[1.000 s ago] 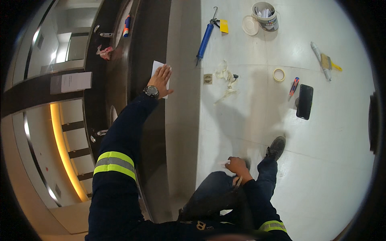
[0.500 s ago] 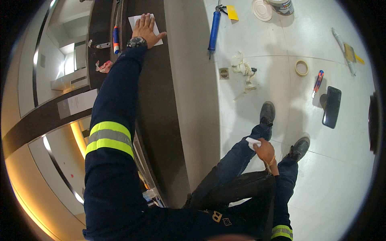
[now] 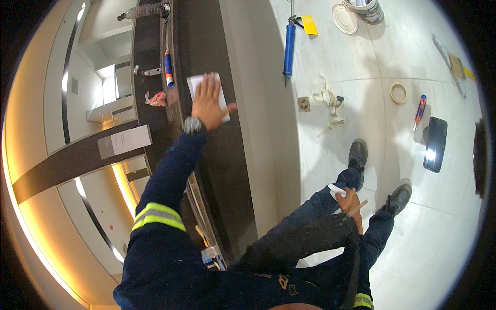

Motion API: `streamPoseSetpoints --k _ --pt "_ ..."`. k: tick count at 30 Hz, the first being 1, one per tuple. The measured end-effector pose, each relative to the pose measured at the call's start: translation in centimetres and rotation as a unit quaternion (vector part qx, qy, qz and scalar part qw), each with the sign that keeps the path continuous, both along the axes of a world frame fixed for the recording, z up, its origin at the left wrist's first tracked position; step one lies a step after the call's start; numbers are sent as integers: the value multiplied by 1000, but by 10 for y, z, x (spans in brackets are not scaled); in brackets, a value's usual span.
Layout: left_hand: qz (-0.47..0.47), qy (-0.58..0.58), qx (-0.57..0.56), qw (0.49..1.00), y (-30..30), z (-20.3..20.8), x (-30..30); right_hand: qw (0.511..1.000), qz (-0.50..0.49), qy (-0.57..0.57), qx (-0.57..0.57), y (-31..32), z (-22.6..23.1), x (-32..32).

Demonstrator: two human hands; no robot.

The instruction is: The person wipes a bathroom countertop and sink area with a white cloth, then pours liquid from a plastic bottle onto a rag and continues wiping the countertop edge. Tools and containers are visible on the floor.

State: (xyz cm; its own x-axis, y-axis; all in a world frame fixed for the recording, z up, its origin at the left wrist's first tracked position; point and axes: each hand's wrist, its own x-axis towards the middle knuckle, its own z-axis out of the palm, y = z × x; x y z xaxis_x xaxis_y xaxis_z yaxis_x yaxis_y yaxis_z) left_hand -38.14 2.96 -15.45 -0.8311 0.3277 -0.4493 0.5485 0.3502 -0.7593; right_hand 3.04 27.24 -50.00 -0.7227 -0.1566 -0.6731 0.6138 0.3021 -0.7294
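White sheet: the sheet [image 3: 194, 82] lies flat on the dark brown panel [image 3: 223, 165], at about 11 o'clock from the centre of the view, partly covered by the left hand.
Left hand: this hand [image 3: 207, 106] is laid on the sheet with fingers stretched and a little apart; the thumb reaches past the edge of the sheet, toward 3 o'clock.
Right hand: at 4 o'clock, in front of the legs, this hand [image 3: 350, 200] has its fingers curled around a small white piece [image 3: 337, 190].
Left wrist: it wears a watch [image 3: 193, 125].
Table: on the dark table [image 3: 149, 46], a blue and orange tool [image 3: 168, 68] is between 10 and 11 o'clock, and a crumpled red-white cloth [image 3: 156, 99] is at 10.
Floor, nearer: a blue caulking gun [image 3: 289, 49] lies at 1 o'clock; pale scraps [image 3: 325, 95] are at 2, just beside the floor drain [image 3: 304, 104].
Floor, farther: a tape roll [image 3: 392, 98] is at 2 o'clock, a utility knife [image 3: 421, 108] between 2 and 3, a black phone [image 3: 436, 139] at 3, and a bucket [image 3: 371, 14] at 1.
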Motion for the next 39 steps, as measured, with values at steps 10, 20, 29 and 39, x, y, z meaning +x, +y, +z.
streamPoseSetpoints --k 10,20,29,39 --pt "-29 111 -63 991 10 -23 -107 997 -53 -42 -34 11 7 -15" --pt "-54 120 -14 991 6 -13 -85 996 -65 -46 -41 18 13 -24" --pt "-45 196 72 977 2 -9 -82 993 -90 -23 -77 21 11 -19" --pt "70 184 113 974 10 -4 11 994 -96 -41 -23 70 5 -26"
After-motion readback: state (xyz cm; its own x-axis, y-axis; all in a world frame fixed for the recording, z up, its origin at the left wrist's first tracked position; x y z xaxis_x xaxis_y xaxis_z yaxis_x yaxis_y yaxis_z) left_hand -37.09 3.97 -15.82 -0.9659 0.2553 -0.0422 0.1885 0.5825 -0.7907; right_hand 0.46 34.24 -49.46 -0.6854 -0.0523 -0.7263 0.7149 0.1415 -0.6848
